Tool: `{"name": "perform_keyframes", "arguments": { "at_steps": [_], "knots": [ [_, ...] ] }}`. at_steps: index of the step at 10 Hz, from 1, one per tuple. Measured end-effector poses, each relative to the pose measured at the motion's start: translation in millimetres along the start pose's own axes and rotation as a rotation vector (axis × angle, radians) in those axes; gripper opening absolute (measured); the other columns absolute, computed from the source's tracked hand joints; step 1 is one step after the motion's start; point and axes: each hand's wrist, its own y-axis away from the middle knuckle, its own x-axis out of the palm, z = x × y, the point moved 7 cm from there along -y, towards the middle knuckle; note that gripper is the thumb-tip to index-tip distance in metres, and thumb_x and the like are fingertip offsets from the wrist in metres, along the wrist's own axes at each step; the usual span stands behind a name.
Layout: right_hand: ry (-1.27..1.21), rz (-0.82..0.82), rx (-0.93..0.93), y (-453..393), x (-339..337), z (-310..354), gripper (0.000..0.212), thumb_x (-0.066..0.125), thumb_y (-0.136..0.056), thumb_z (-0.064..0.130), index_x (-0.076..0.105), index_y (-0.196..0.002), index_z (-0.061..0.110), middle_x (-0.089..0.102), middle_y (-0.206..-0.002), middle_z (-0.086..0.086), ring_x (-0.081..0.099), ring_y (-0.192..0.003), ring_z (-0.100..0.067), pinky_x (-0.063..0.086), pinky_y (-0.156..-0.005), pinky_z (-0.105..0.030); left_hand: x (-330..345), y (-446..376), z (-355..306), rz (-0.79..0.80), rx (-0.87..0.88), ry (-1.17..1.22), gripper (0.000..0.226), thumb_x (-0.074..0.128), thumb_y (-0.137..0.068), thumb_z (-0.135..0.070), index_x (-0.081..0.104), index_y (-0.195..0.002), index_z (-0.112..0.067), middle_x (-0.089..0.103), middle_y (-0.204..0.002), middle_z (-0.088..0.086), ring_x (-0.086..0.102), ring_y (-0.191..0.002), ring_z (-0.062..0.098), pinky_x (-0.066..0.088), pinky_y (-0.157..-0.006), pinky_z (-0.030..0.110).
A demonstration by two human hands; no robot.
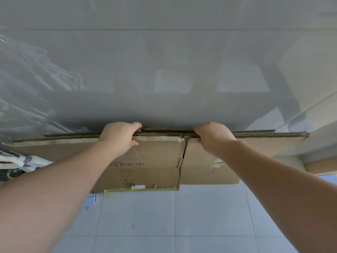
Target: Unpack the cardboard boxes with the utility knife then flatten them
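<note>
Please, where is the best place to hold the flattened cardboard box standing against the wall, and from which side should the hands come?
Probably the top edge, from above. The flattened cardboard box stands upright, corrugated edge up, its back against the glossy wall. The left hand and right hand already grip it there, apart, near the middle.

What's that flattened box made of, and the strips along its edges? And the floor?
Box: brown corrugated cardboard, matte; fluting shows along the top edge that both hands grip. Strips: likely yellowish packing tape, slightly glossy, torn. Floor: pale tiles, probably ceramic, with grout lines.
</note>
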Motion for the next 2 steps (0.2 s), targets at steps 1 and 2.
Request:
{"name": "perform_keyframes", "arguments": {
  "at_steps": [1, 2],
  "knots": [
    [0.038, -0.023, 0.068, 1.0, -5.7, -12.3, 0.013, 0.055, -0.090, 0.007, 0.061, -0.101, 0.012, 0.065, -0.103, -0.010, 0.061, -0.095, -0.033, 0.042, -0.069, -0.030, -6.4, 2.1, -1.8, -0.097, -0.028, -0.036, 0.046, 0.060, -0.091, -0.038, 0.047, -0.132, -0.024, 0.057, -0.123, -0.002, 0.053, -0.110, 0.021, 0.047, -0.076, 0.033],
    [0.054, -0.079, 0.081, 0.1, -9.8, -18.1, 0.012, 0.056, -0.090, 0.007, 0.061, -0.100, 0.012, 0.061, -0.102, -0.007, 0.061, -0.095, -0.031, 0.040, -0.067, -0.030, -10.5, 3.5, -7.8, -0.193, 0.002, -0.066, 0.048, 0.066, -0.087, -0.032, 0.049, -0.129, -0.019, 0.052, -0.122, 0.002, 0.048, -0.112, 0.024, 0.046, -0.076, 0.036]
  ]
}}
